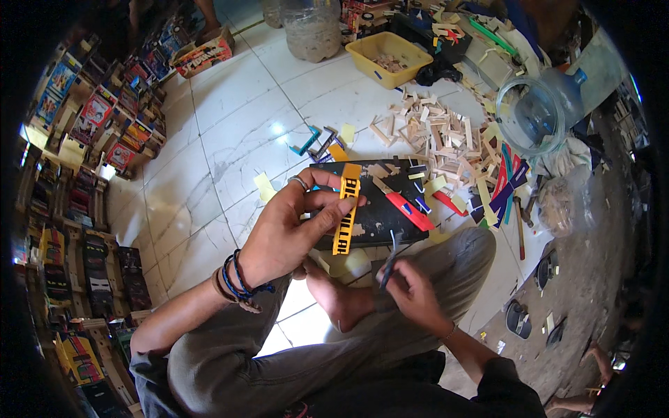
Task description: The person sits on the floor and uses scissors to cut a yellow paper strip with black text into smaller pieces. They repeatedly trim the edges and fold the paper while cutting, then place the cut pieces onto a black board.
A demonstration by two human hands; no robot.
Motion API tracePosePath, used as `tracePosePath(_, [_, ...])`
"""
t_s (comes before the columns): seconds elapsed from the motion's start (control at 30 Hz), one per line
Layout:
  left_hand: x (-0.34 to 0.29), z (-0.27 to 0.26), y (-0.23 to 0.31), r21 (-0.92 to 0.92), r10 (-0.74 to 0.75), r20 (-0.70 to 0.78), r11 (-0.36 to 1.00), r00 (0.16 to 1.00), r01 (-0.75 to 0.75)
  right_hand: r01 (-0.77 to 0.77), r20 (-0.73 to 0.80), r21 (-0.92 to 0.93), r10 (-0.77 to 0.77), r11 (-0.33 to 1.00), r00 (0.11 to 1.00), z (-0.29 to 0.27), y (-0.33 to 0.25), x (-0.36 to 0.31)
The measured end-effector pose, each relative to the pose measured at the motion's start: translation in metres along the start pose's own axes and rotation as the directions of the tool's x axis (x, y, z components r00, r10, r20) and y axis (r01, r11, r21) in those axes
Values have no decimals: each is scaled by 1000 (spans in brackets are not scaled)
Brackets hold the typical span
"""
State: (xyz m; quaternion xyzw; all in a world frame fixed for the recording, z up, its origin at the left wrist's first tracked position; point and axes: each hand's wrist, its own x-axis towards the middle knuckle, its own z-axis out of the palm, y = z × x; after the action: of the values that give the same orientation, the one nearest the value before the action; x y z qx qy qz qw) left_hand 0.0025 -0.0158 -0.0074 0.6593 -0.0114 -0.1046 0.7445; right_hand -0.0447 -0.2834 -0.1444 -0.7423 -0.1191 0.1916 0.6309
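Observation:
My left hand (279,226) is raised over a black board (376,237) and pinches a narrow yellow strip (345,223) with black lettering between thumb and fingers. The strip stands nearly upright, with a plain orange-brown end at the top. My right hand (412,292) is closed round what look like dark scissors (390,261), held lower and to the right, apart from the strip. Their thin tips point up. On the board lies a red-handled knife (411,211) with its blade toward the upper left. Small paper scraps lie about the board.
Beyond the board spreads a pile of small wooden pieces (446,132). A yellow basin (390,59) and a clear plastic tub (531,115) stand behind. Coloured strips (509,184) and a hammer (520,230) lie right. Stacked toy trucks (94,115) line the left.

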Motion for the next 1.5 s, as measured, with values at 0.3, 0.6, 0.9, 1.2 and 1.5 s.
tracePosePath(0.3, [-4,8,12,16,-53,-67,998,996,54,305,-80,-677,-479,670,874,-2,-104,39])
tracePosePath(0.6, [-9,10,15,-2,57,-70,998,996,-57,276,-98,-746,-509,606,855,4,-109,47])
tracePosePath(0.9, [-10,15,17,14,91,-71,996,993,-90,259,-150,-773,-563,579,813,7,-112,48])
tracePosePath(1.2, [-11,19,18,87,178,-80,981,981,-171,233,-153,-803,-568,549,809,9,-118,48])
tracePosePath(1.5, [-12,20,19,101,185,-101,979,978,-175,260,-173,-818,-650,514,740,10,-118,51])
